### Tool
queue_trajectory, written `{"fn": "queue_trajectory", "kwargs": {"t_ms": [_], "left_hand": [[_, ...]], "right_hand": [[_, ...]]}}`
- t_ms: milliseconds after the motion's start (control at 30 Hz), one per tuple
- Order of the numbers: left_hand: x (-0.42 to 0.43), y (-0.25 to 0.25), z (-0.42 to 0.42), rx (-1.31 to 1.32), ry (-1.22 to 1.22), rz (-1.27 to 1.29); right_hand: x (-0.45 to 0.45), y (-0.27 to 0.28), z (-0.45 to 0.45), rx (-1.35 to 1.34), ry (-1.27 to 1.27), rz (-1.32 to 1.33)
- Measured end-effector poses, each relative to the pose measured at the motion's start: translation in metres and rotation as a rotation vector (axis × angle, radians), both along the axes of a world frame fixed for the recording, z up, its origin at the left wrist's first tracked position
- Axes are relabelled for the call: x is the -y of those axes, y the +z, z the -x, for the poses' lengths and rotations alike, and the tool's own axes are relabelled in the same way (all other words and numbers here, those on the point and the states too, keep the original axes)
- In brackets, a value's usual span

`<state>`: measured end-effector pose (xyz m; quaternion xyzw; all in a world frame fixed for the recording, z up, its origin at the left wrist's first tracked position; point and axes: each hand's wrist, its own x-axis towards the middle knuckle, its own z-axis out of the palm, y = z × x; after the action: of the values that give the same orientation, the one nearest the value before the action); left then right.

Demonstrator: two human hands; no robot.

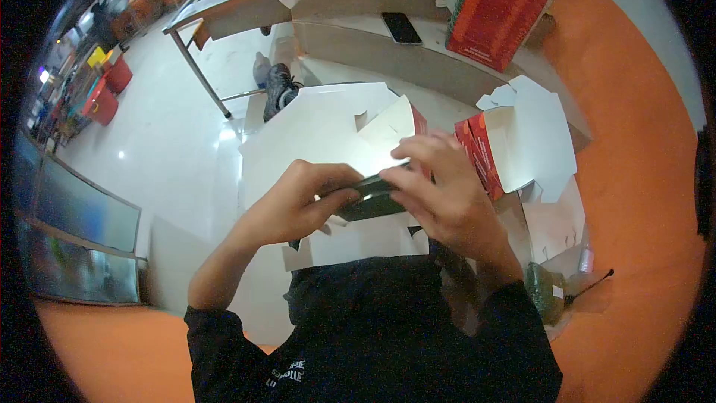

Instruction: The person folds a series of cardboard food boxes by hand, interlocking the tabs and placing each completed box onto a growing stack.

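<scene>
A flat dark green object [371, 207] is held level between my two hands, above a large white cardboard sheet [298, 127]. My left hand [317, 198] pinches its left end between thumb and fingers. At its right end is my right hand [440, 190], with thumb and fingers closed round the edge; the fingers are slightly blurred. Just beyond my right hand, a white carton flap [391, 128] with a red side rises from the sheet. What the green object is cannot be made out.
An open red and white box [514, 149] lies to the right, near a green bag [546, 295]. A phone [402, 28] and a tall red box [498, 11] rest on the steps ahead. A shoe [279, 91] is beyond the sheet; a metal-legged table [198, 63] stands at the upper left.
</scene>
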<state>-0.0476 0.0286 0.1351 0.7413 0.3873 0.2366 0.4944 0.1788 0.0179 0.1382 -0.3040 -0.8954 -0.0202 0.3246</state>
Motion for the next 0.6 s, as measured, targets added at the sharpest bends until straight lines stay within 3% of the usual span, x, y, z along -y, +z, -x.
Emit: {"fn": "queue_trajectory", "kwargs": {"t_ms": [67, 167, 233, 300, 367, 500, 600], "left_hand": [[0.003, 0.005, 0.002, -0.097, -0.049, -0.038], [0.007, -0.006, 0.003, 0.006, 0.097, -0.088], [0.004, -0.013, 0.007, 0.359, 0.280, -0.156], [0.000, -0.008, 0.002, 0.728, 0.482, 0.069], [0.009, 0.004, -0.008, 0.919, 0.520, 0.112], [0.014, -0.001, -0.014, 1.009, 0.503, 0.110], [0.011, -0.001, -0.007, 0.985, 0.509, 0.043]], "right_hand": [[0.000, 0.001, -0.003, 0.034, 0.049, 0.036], [0.001, 0.001, 0.004, 0.005, -0.062, -0.087], [0.009, 0.001, 0.015, -0.072, -0.243, -0.325], [0.010, -0.019, 0.025, -0.160, -0.128, -0.354], [0.009, -0.030, 0.038, -0.167, 0.029, -0.291], [-0.013, -0.044, 0.044, -0.354, 0.010, -0.360], [-0.012, -0.037, 0.037, -0.342, 0.067, -0.317]]}}
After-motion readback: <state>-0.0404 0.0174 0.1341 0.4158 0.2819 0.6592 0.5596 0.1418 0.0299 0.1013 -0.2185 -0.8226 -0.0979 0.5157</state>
